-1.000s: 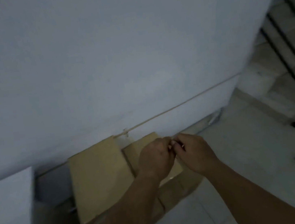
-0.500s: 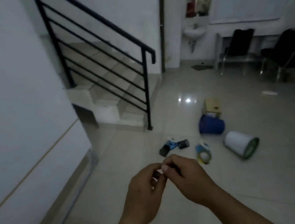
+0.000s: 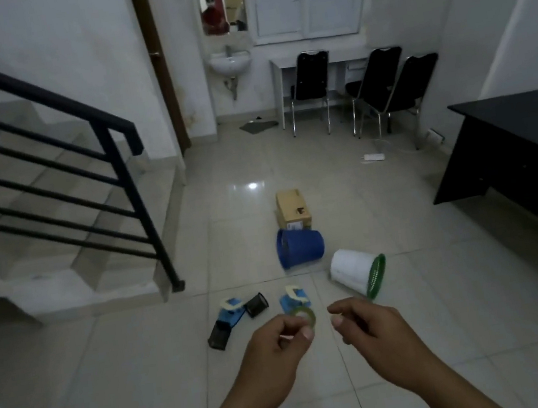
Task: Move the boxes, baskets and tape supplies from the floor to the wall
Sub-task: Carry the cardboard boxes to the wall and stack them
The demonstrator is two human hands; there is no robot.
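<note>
A cardboard box [image 3: 292,209] stands on the tiled floor mid-room. In front of it a blue basket [image 3: 299,246] and a white basket with a green rim [image 3: 358,274] lie on their sides. Nearer me are two blue tape dispensers [image 3: 229,311] [image 3: 293,297], a greenish tape roll [image 3: 307,314] and two black mesh cups [image 3: 255,304] [image 3: 219,337]. My left hand [image 3: 278,351] is raised over the floor, thumb pinched to forefinger, with a tiny pale speck between them. My right hand [image 3: 368,331] hovers beside it, fingers loosely curled and holding nothing.
A staircase with a black railing [image 3: 125,175] fills the left. A black desk [image 3: 515,148] stands at the right wall. Black chairs [image 3: 309,84] and a white table line the far wall beside a sink [image 3: 229,62]. A power strip [image 3: 373,157] lies on the floor.
My view swung from the boxes at the wall round to the room. My hands, pinched together before, have come apart.
</note>
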